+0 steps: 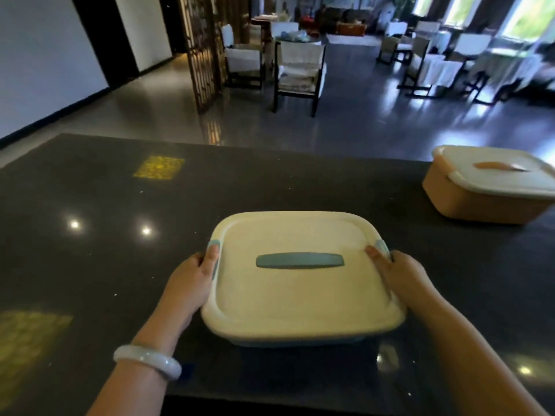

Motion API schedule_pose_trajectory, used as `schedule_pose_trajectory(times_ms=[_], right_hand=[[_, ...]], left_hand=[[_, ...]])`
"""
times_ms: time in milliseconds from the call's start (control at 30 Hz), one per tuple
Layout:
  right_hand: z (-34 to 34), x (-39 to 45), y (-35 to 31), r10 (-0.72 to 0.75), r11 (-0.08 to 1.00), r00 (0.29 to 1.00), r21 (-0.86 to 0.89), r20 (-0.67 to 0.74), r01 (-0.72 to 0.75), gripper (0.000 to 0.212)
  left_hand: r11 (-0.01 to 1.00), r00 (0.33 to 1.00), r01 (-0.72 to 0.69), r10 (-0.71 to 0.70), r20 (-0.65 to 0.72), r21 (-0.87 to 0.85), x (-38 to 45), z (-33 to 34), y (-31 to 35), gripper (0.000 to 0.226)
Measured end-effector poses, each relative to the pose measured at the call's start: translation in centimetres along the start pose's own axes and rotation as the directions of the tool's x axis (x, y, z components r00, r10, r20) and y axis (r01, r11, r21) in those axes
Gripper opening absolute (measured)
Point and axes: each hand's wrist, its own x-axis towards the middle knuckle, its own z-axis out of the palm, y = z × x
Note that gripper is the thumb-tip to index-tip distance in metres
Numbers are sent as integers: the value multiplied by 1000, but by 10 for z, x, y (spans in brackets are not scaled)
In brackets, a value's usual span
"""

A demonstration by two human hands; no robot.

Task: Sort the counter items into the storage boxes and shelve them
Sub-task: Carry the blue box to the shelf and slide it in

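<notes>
Nearest the lens: two bare forearms reaching forward over the dark polished bench (90,205), a pale bangle (147,360) round the left wrist. Between the hands, a blue storage box (300,342) under a cream lid (300,292) with a blue bar handle (299,260) across its middle. Left hand (189,283) clasping the box's left edge, thumb laid up over the lid rim by the blue side clip (213,246), fingers curled down out of sight beneath. Right hand (399,277) clasping the right edge likewise, thumb on the rim beside the other clip (382,246). Whether resting on the bench or just raised: cannot tell. Far right on the bench, well apart, an orange box (480,202) with cream lid shut. Beyond, chairs (297,73) on a glossy floor.
</notes>
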Motion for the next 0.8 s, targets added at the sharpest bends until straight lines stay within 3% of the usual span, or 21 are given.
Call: schedule_pose_trajectory(times_ms=[200, 433, 600, 800], right_hand=[[-10, -25, 38, 88, 965, 994, 244, 58, -99, 35], [-69, -60, 117, 176, 842, 984, 515, 18, -160, 26], [-146, -92, 198, 249, 774, 957, 625, -151, -102, 26], [-272, -139, 336, 393, 781, 847, 616, -359, -101, 36]], left_hand=[[998, 998, -39, 41, -48, 48, -19, 15, 10, 55], [969, 969, -242, 239, -56, -49, -75, 69, 62, 46], [938, 934, -343, 347, 82, -56, -122, 150, 118, 49], [887, 836, -441, 462, 296, -137, -211, 299, 196, 39]])
